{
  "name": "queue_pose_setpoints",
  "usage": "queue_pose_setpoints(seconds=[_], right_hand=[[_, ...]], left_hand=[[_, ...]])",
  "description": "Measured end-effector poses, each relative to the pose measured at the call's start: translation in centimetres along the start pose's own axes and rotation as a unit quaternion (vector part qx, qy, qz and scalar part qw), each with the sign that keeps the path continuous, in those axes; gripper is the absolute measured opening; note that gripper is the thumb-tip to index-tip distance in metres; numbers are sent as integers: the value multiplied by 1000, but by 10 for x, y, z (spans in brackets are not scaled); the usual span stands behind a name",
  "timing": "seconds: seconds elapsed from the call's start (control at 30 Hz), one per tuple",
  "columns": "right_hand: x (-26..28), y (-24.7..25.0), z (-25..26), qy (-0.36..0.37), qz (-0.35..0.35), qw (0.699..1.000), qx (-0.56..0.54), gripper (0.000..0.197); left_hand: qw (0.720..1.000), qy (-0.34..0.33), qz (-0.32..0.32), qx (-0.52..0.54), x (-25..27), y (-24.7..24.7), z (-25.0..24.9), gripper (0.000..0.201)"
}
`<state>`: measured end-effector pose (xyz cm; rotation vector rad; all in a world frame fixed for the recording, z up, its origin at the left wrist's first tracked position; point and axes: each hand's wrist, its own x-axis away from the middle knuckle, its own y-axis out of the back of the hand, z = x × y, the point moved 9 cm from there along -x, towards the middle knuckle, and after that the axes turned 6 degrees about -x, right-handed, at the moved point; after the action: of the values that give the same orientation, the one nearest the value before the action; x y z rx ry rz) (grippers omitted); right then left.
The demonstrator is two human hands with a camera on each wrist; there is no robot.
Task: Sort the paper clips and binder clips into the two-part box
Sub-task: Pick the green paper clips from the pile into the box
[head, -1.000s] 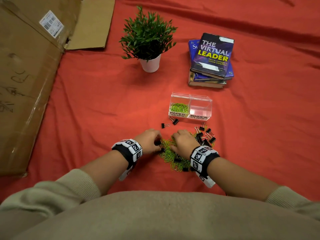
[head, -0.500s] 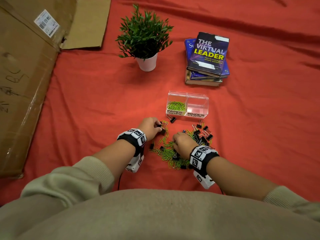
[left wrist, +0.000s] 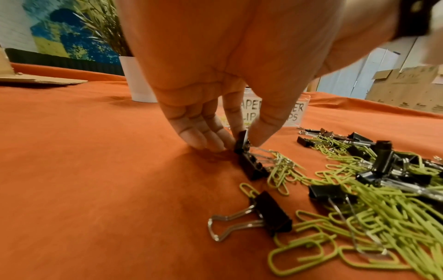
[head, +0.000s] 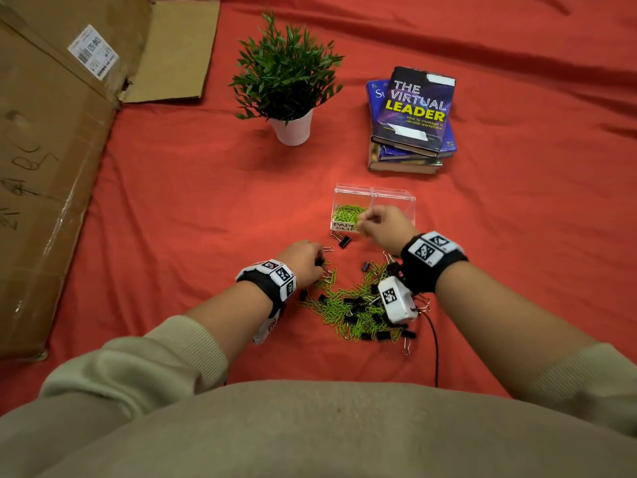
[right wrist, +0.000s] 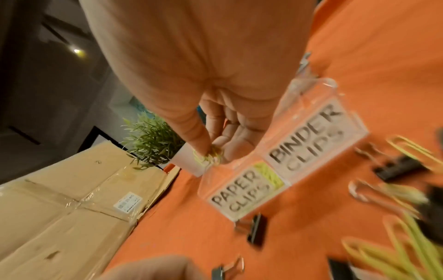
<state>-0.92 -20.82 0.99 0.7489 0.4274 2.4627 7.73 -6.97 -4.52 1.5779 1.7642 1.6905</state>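
Note:
A clear two-part box (head: 393,196) (right wrist: 311,121) stands on the red cloth, labelled PAPER CLIPS on its left half and BINDER CLIPS on its right. Green paper clips (head: 346,212) lie in the left half. My right hand (head: 377,222) (right wrist: 213,151) hovers over the box front and pinches a few green paper clips (right wrist: 208,158). A mixed pile of green paper clips and black binder clips (head: 355,310) (left wrist: 374,191) lies nearer to me. At the pile's left edge my left hand (head: 319,262) (left wrist: 242,140) pinches a black binder clip (left wrist: 242,144).
A potted plant (head: 287,88) and a stack of books (head: 412,120) stand beyond the box. Flattened cardboard (head: 51,139) covers the left side. A loose binder clip (head: 343,240) lies just in front of the box. A black cable (head: 435,343) runs from the right wrist.
My right hand has risen from the pile and gone forward to the box with green paper clips. My left hand has stayed at the pile's left edge, now pinching a binder clip.

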Motion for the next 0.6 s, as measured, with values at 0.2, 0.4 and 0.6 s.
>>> queue_pose_setpoints(seconds=[0.2, 0.4, 0.6], right_hand=[[-42, 12, 27, 29, -60, 986, 153, 16], [-12, -15, 35, 147, -54, 957, 246, 27], [22, -90, -8, 179, 109, 933, 292, 28]], left_hand=[[1000, 16, -8, 4, 3, -1, 0, 21], [997, 26, -41, 52, 7, 7, 8, 18], [993, 61, -66, 74, 15, 17, 30, 21]])
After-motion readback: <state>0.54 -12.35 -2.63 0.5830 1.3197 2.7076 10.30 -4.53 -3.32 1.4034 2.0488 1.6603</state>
